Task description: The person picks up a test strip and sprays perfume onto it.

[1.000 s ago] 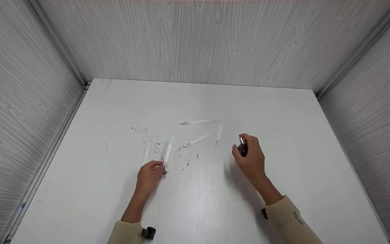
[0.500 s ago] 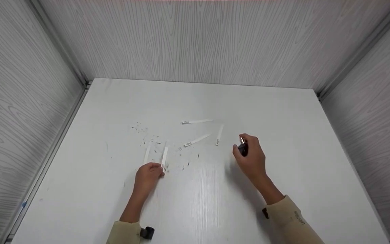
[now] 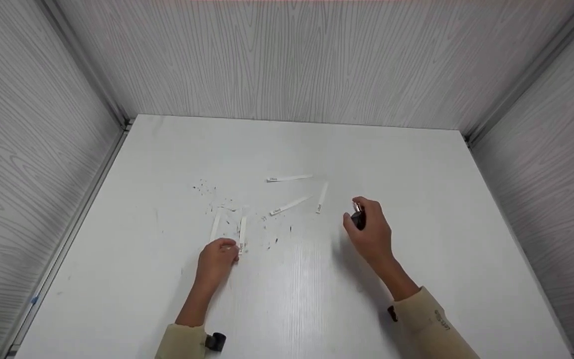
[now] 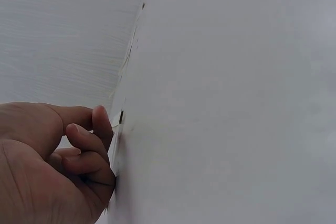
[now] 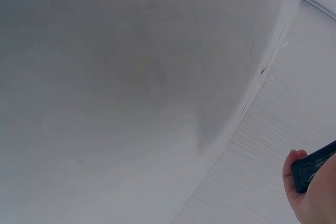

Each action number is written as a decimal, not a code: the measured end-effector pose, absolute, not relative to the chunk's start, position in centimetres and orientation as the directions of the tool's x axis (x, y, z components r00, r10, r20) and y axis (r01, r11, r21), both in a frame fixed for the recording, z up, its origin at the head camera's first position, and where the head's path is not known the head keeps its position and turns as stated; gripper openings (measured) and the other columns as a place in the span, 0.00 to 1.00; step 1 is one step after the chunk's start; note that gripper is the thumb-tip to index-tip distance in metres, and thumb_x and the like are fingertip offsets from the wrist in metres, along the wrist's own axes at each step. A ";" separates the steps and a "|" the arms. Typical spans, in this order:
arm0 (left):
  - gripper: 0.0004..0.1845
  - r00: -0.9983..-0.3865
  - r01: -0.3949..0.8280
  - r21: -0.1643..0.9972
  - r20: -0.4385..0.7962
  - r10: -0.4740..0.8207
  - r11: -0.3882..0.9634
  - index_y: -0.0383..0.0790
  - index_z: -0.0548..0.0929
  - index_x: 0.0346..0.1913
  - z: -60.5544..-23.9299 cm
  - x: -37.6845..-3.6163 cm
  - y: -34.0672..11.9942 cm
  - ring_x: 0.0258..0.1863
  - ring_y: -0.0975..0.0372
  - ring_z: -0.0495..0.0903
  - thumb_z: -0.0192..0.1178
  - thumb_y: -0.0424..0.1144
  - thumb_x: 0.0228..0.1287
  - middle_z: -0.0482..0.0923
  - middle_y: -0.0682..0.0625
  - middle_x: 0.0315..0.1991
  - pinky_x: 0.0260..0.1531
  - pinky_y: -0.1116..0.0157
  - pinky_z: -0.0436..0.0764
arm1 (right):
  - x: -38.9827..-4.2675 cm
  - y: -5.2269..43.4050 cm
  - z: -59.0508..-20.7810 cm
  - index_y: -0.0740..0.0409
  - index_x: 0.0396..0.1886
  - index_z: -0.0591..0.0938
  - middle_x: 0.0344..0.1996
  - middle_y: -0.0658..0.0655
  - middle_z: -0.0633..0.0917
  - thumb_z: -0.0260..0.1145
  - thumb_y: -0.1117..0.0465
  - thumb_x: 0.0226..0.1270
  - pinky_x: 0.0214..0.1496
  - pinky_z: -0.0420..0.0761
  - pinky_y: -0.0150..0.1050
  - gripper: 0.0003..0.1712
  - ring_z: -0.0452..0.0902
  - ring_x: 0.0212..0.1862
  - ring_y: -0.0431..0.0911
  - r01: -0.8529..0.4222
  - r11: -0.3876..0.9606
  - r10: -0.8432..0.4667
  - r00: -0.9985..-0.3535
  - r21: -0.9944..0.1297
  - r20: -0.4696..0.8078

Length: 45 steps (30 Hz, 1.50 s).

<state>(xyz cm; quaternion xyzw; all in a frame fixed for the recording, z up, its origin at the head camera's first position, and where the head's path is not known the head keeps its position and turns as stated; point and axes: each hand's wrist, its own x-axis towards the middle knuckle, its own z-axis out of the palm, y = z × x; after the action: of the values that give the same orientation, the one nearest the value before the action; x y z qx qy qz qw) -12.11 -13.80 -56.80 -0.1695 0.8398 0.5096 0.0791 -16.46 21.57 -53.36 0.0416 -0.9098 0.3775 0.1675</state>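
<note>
A narrow white paper strip (image 3: 243, 227), printed at its near end, lies left of the table's middle. My left hand (image 3: 215, 262) is at that near end, fingers bent and fingertips right at its edge; I cannot tell if they still pinch it. Parallel to it on the left lies another strip (image 3: 215, 225), its lower end behind the hand. To the right, my right hand (image 3: 372, 234) grips a small dark spray bottle (image 3: 359, 219) above the table, index finger at its silver top. In the right wrist view the dark bottle (image 5: 310, 169) shows at the edge.
Three more printed strips lie farther back: the top strip (image 3: 289, 178), a slanted strip (image 3: 291, 205) and an upright strip (image 3: 322, 198). Dark marks (image 3: 205, 189) speckle the white table (image 3: 287, 309) around the strips. Grey wood-grain panels (image 3: 287, 60) close in the back and both sides.
The left hand has moved slightly left and down with its strip, which has swung from tilted to nearly parallel with the left strip. The right hand with the bottle has hardly moved.
</note>
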 end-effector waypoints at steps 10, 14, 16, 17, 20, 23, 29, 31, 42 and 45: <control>0.16 -0.944 -0.329 0.824 -0.279 -0.175 0.461 0.39 0.84 0.54 -56.2 -12.9 -13.2 0.36 0.58 0.83 0.59 0.42 0.69 0.88 0.49 0.35 0.42 0.58 0.77 | -16.4 21.7 -53.2 0.46 0.64 0.74 0.55 0.51 0.78 0.65 0.49 0.68 0.53 0.78 0.47 0.26 0.75 0.51 0.43 -0.196 0.703 0.055 -0.943 -0.684 0.328; 0.15 -0.958 -0.287 0.822 -0.242 -0.154 0.491 0.41 0.85 0.53 -55.5 -13.7 -12.4 0.36 0.57 0.82 0.60 0.44 0.69 0.86 0.48 0.38 0.39 0.59 0.77 | -16.4 21.7 -53.2 0.47 0.64 0.74 0.56 0.52 0.78 0.65 0.50 0.68 0.53 0.78 0.47 0.26 0.75 0.51 0.43 -0.210 0.706 0.049 -0.938 -0.676 0.342; 0.15 -0.966 -0.259 0.820 -0.217 -0.142 0.511 0.42 0.85 0.53 -55.2 -14.1 -11.9 0.36 0.57 0.81 0.59 0.44 0.69 0.86 0.48 0.39 0.38 0.59 0.76 | -16.4 21.6 -53.2 0.47 0.64 0.74 0.55 0.52 0.78 0.65 0.50 0.69 0.52 0.77 0.47 0.25 0.75 0.50 0.44 -0.215 0.702 0.048 -0.937 -0.679 0.346; 0.15 -0.969 -0.248 0.818 -0.207 -0.137 0.520 0.42 0.85 0.53 -55.0 -14.3 -11.7 0.36 0.58 0.81 0.59 0.44 0.69 0.86 0.48 0.39 0.37 0.59 0.76 | -16.4 21.6 -53.2 0.47 0.64 0.74 0.54 0.51 0.78 0.65 0.51 0.69 0.51 0.77 0.46 0.25 0.74 0.49 0.44 -0.217 0.700 0.047 -0.937 -0.680 0.347; 0.15 -0.973 -0.229 0.807 -0.192 -0.125 0.544 0.44 0.85 0.53 -54.6 -14.9 -11.2 0.37 0.58 0.81 0.59 0.45 0.70 0.85 0.49 0.39 0.37 0.60 0.75 | -16.3 21.6 -53.2 0.47 0.64 0.74 0.54 0.51 0.78 0.65 0.50 0.69 0.50 0.76 0.45 0.25 0.73 0.48 0.43 -0.220 0.693 0.046 -0.937 -0.686 0.346; 0.15 -0.974 -0.225 0.797 -0.191 -0.119 0.561 0.45 0.85 0.53 -54.4 -15.5 -10.8 0.39 0.57 0.81 0.59 0.46 0.69 0.85 0.50 0.41 0.40 0.58 0.76 | -16.3 21.5 -53.2 0.46 0.63 0.75 0.53 0.51 0.78 0.65 0.50 0.69 0.51 0.76 0.45 0.25 0.73 0.47 0.43 -0.220 0.694 0.047 -0.936 -0.686 0.348; 0.14 -0.982 -0.185 0.791 -0.164 -0.089 0.583 0.46 0.85 0.54 -54.3 -16.7 -10.3 0.44 0.56 0.81 0.60 0.44 0.69 0.85 0.51 0.45 0.45 0.54 0.76 | -16.3 21.6 -53.1 0.47 0.63 0.75 0.53 0.52 0.78 0.65 0.51 0.69 0.51 0.77 0.46 0.25 0.74 0.47 0.44 -0.218 0.701 0.052 -0.934 -0.679 0.354; 0.14 -0.984 -0.177 0.788 -0.158 -0.083 0.590 0.46 0.85 0.54 -54.3 -17.1 -10.1 0.44 0.56 0.81 0.60 0.44 0.69 0.85 0.50 0.45 0.45 0.54 0.76 | -16.3 21.6 -53.1 0.47 0.64 0.74 0.54 0.52 0.77 0.65 0.50 0.69 0.51 0.77 0.46 0.25 0.74 0.49 0.44 -0.214 0.705 0.051 -0.936 -0.676 0.349; 0.14 -0.990 -0.132 0.737 -0.129 -0.055 0.662 0.45 0.84 0.55 -54.4 -19.1 -9.0 0.47 0.55 0.82 0.61 0.44 0.69 0.84 0.49 0.49 0.47 0.53 0.76 | -16.2 21.7 -53.3 0.48 0.64 0.74 0.56 0.52 0.78 0.65 0.51 0.69 0.52 0.77 0.47 0.26 0.74 0.50 0.44 -0.214 0.700 0.047 -0.938 -0.682 0.343; 0.15 -0.990 -0.130 0.734 -0.133 -0.047 0.667 0.45 0.84 0.55 -54.6 -19.9 -8.6 0.49 0.54 0.82 0.60 0.44 0.69 0.84 0.49 0.50 0.49 0.51 0.75 | -16.2 21.7 -53.3 0.49 0.64 0.74 0.56 0.53 0.78 0.65 0.51 0.69 0.53 0.77 0.47 0.26 0.75 0.50 0.44 -0.212 0.702 0.050 -0.938 -0.680 0.344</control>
<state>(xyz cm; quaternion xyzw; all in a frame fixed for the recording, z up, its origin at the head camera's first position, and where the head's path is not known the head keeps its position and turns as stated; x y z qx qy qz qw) -19.88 -8.63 -54.64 -0.0486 0.9115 0.4051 0.0515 -16.23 21.73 -53.32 0.0448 -0.9065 0.3836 0.1707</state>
